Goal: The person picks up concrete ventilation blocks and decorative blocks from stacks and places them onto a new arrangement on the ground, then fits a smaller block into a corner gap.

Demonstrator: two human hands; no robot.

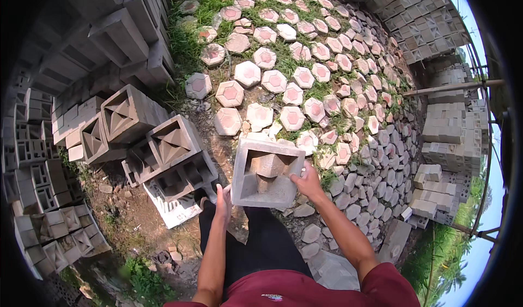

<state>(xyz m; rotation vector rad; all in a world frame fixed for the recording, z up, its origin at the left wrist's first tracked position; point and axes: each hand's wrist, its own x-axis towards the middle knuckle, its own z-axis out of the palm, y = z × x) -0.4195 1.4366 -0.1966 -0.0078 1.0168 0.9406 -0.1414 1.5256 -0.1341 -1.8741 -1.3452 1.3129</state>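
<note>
A square grey concrete ventilation block [267,190] is in front of my body, its hollow face with a raised wedge turned up toward me. My right hand [306,181] grips its right edge, thumb over the rim and inside the opening. My left hand [223,201] is against its left side, with some fingertips hidden behind the block. To the left, similar hollow blocks are piled: one with a pyramid-like centre [173,142], another higher up [122,113], and a darker one [182,176] lower down near my leg.
Hexagonal paving stones [274,81] with reddish centres cover the grassy ground ahead and to the right. Tall block stacks [122,34] rise at the left, and more stacks [452,127] stand at the right. A white slatted piece [169,206] lies under the left pile.
</note>
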